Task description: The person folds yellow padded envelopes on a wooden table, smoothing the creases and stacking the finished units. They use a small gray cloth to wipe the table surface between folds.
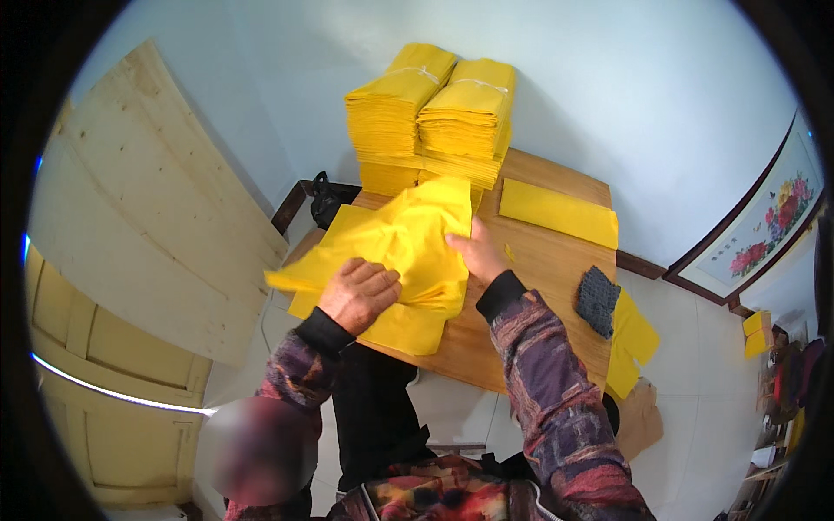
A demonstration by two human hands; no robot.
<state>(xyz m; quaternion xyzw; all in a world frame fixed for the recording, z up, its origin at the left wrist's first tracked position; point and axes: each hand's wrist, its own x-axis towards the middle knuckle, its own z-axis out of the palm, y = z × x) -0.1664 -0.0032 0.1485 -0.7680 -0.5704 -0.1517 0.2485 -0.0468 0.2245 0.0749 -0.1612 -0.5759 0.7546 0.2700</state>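
A crumpled yellow fabric piece is raised over the near left part of the wooden table. My left hand is closed on its near side, fingers curled into the folds. At its right edge, my right hand pinches the fabric with the thumb on top; the other fingers are mostly hidden. Beneath it lies more flat yellow fabric, reaching the table's near edge. Just beyond the raised piece stand two tall stacks of folded yellow fabric, their top bundles tied with white string.
A folded yellow strip lies at the table's far right. A dark grey knitted cloth rests by the right edge, with yellow fabric hanging beyond it. Left are a black bag and a leaning wooden board. A framed picture leans at right.
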